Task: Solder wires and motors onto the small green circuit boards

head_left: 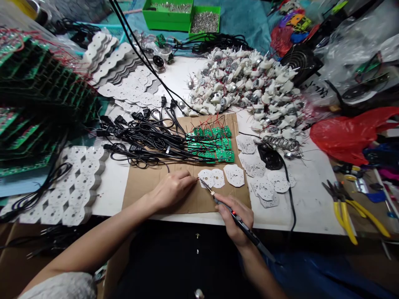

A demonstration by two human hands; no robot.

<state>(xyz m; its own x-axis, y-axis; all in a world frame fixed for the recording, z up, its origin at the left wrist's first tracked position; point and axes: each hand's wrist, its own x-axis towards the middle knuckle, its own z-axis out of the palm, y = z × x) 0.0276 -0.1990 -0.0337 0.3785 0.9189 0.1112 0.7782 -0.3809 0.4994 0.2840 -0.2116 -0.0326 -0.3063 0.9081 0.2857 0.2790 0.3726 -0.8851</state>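
My right hand (235, 216) grips a soldering iron (241, 226) with a black handle and a small red light. Its metal tip rests at the left one of two overlapping white octagonal circuit boards (218, 177), which lie on a cardboard sheet (183, 203). At the left edge of those boards, the fingers of my left hand (174, 187) are closed in a pinch on a thin wire (197, 179). Just right of the pair lies another white octagonal board (234, 175). Beyond my hands, small green circuit boards (215, 143) with black power cords (149, 133) sit in rows.
White boards (264, 187), a soldering iron stand (276, 145) and a black cable (291, 199) lie right. Pliers (341, 203) are farther right. Small motors (237, 79) are heaped behind. Joined white boards (73, 187) and stacked green boards (40, 83) stand left.
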